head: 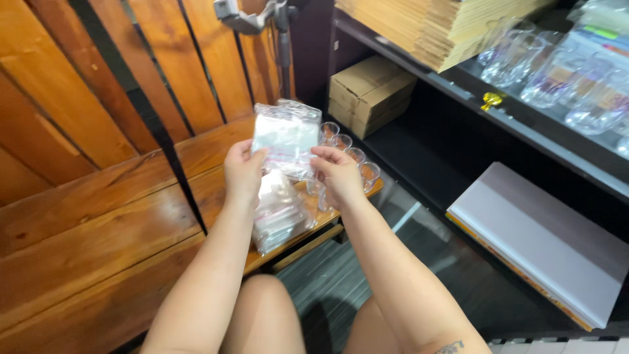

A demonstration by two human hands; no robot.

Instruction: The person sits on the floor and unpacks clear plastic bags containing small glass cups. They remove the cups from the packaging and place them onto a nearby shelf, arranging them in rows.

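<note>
Setting: a low wooden bench (216, 190) against a slatted wooden wall (98, 98), dark shelving to the right.

Item 1: small clear plastic bag (286, 134) with a red seal strip, held upright above the bench between both hands. Left hand (244, 172) has its fingers pinched on the bag's left edge; right hand (336, 173) has its fingers closed on the right edge, thumb in front.

Item 2: heap of like bags (280, 216) on the bench, directly beneath the held one.

Item 3: row of small clear cups (350, 157) on the bench, just beside the right hand.

Progress, as judged: one bag in hand, many left on the heap; whether any cup is bagged cannot be told.

Surroundings: cardboard box (370, 92), stacked flat cartons (432, 29), wrapped glassware (563, 72), a grey board (544, 242) on the floor.
</note>
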